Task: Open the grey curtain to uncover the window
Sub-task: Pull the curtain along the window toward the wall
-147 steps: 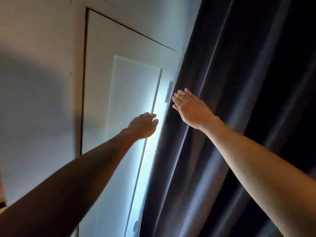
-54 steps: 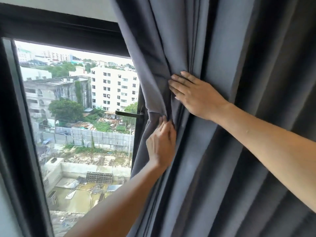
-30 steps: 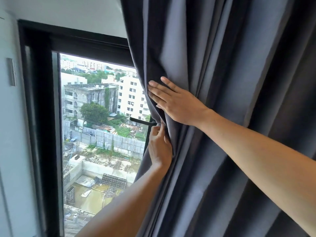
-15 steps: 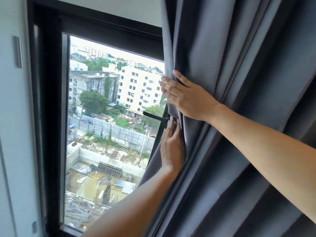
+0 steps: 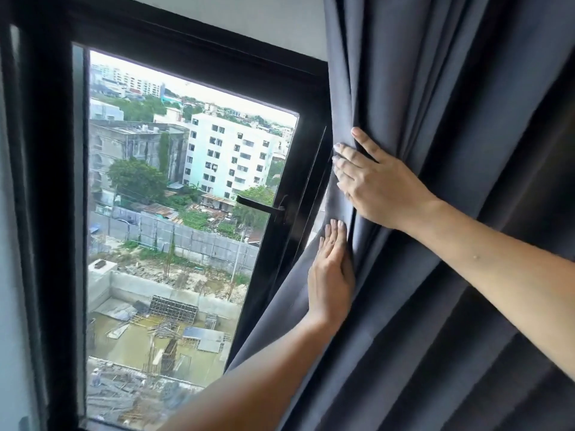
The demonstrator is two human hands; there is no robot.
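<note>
Mid-slide, your left hand [image 5: 331,275] and right hand [image 5: 375,186] press flat-fingered on the pleated grey fabric curtain [image 5: 451,119]; next, push it rightward off the black-framed window [image 5: 186,197].

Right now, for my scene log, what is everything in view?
grey fabric curtain: one, dark grey, right half, hanging in folds
black-framed glass window: one, black frame, left half, mostly uncovered
black lever window handle: one, black, on the window's right side
pale painted wall: one, off-white, above the window
white multi-storey building: one, white, outside beyond the glass
muddy construction site: one, brown-grey, outside below the building
left grip: one bare hand, flat on the curtain's edge, lower
right grip: one bare hand, fingers straight on a curtain fold, higher
</note>
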